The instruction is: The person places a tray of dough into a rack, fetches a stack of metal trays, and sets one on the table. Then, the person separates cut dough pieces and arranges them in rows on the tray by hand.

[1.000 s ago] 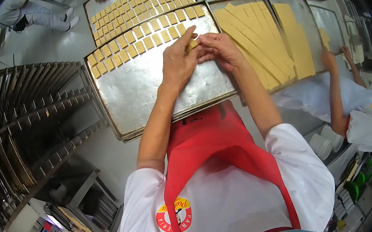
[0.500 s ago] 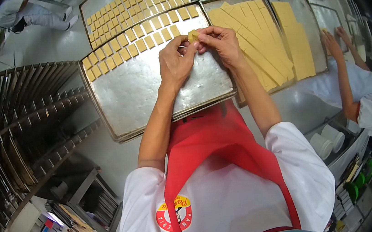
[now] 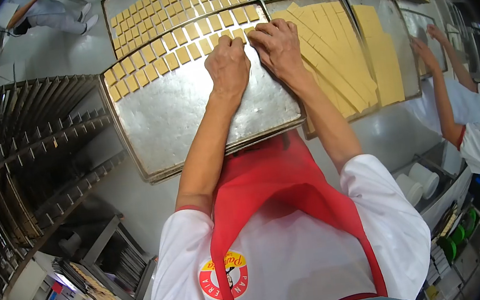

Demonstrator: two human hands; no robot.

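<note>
Dough pieces [image 3: 182,54] are lying along the tray's [image 3: 201,119] far side. Near the tray's far right corner, the left hand [image 3: 228,68] and right hand [image 3: 279,52] are curling their fingers over pieces; grip cannot be told.

bright light | sheen on metal tray [image 3: 184,106] | fisheye bowing | black corners | margins soft

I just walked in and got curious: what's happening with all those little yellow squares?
A person in a red apron has their left hand and right hand down at the right end of the nearer row of yellow pieces. The fingers touch or nearly touch pieces there; whether they grip any is hidden. Two rows lie along the far side of the metal tray. To the right, another tray holds flat yellow strips.
</note>
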